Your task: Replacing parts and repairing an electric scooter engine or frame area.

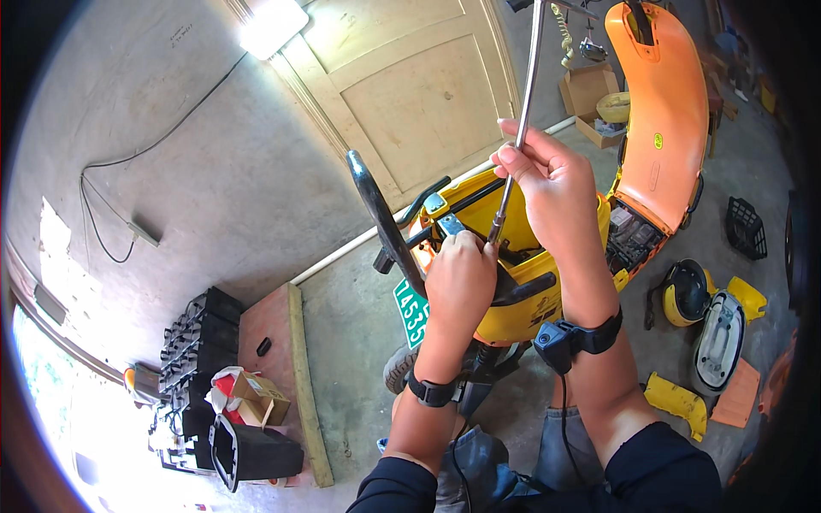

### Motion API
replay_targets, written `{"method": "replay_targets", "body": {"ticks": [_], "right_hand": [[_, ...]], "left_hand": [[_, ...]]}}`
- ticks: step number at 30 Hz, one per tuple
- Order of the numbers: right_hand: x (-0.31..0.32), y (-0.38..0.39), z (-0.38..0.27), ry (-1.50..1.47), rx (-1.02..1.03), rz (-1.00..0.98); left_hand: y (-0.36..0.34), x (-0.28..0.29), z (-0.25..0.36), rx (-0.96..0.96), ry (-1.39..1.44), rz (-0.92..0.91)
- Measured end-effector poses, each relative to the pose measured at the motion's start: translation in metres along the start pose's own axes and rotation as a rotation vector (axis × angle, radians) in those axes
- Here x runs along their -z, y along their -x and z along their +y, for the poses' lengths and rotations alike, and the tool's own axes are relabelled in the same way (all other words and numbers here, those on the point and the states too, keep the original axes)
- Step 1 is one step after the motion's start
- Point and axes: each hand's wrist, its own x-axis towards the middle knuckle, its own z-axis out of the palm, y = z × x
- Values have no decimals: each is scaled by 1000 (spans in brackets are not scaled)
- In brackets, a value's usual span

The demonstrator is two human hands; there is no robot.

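Observation:
Long and shiny, a T-handle socket wrench (529,77) slants down from the top of the view to the yellow front body (505,325) of a scooter. My right hand (552,175) pinches its shaft between thumb and fingertips. At the wrench's lower end, my left hand (462,274) is closed, its thumb beside the socket (496,228). A flat grey metal piece (449,224) shows just beyond its knuckles; what lies inside its fingers is hidden. Left of that hand stands a black curved bar (376,201), with a green plate (410,314) below.
An orange curved cover (663,128) rises at the right over the scooter's rear. Yellow panels (676,405), a helmet (684,292) and a black basket (746,228) lie on the floor. Black batteries (201,342) and a black bin (256,453) stand lower left, by a raised ledge (306,385).

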Motion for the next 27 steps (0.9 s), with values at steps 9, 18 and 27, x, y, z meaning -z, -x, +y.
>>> {"method": "replay_targets", "body": {"ticks": [9,18,27], "right_hand": [[5,3,-12,-25,14,74],[14,6,-26,-45,56,95],[12,8,-27,-38,85,77]], "left_hand": [[-1,-2,2,-126,180,241],[13,44,13,575,2297,-350],[3,39,12,772,2189,-316]]}}
